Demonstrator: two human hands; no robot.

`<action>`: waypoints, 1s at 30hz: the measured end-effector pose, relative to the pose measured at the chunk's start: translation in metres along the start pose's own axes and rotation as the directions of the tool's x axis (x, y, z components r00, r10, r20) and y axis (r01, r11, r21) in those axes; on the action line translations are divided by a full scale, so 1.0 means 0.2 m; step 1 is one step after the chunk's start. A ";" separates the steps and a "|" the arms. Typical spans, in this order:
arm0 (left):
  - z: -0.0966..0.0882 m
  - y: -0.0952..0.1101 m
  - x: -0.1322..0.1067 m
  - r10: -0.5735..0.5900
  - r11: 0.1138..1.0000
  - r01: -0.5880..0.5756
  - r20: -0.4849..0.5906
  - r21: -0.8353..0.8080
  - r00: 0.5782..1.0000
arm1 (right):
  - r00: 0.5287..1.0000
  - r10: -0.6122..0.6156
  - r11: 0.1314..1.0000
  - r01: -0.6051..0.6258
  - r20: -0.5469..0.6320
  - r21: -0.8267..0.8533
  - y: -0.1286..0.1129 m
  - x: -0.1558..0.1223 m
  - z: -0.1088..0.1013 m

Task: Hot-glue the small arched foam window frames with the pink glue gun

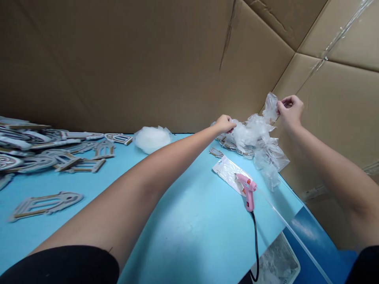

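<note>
My left hand [225, 124] closes on one end of a crumpled clear plastic bag [254, 132], and my right hand [291, 110] pinches its upper corner. The bag hangs slack between them over the far side of the light blue table [183, 236]. Below it lie several small arched frame cut-outs [227, 145], partly covered by the plastic. Nearer my left forearm, a pink hot glue gun [247, 191] rests on a white-and-clear packet [227, 173], and its black cord [256, 244] runs down over the table edge.
Larger arched cut-outs of grey-and-tan board [45, 206] lie piled at the table's left side. A bag of white fluffy material [152, 139] sits at the far edge. Cardboard sheets [133, 67] form the back wall. A bin [275, 262] stands below the near right edge.
</note>
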State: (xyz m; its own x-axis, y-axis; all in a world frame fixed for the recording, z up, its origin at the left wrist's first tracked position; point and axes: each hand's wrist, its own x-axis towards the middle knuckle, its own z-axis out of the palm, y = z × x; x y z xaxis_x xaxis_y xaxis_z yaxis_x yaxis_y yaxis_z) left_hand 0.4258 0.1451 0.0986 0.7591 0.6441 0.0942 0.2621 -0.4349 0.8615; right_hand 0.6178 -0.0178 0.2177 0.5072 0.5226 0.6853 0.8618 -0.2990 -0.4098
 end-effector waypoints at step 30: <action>-0.04 0.17 0.02 0.298 0.890 -0.213 -0.160 0.403 0.941 | 0.328 0.008 0.949 0.295 0.945 -0.110 0.07 -0.72 0.02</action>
State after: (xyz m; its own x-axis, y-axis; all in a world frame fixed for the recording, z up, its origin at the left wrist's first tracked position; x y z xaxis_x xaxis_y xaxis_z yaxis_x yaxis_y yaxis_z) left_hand 0.4334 0.1374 0.1321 0.6969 0.5775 0.4252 0.3114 -0.7778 0.5459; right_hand 0.5569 -0.0932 0.1108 0.1646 0.9233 -0.3471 0.9685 -0.2179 -0.1205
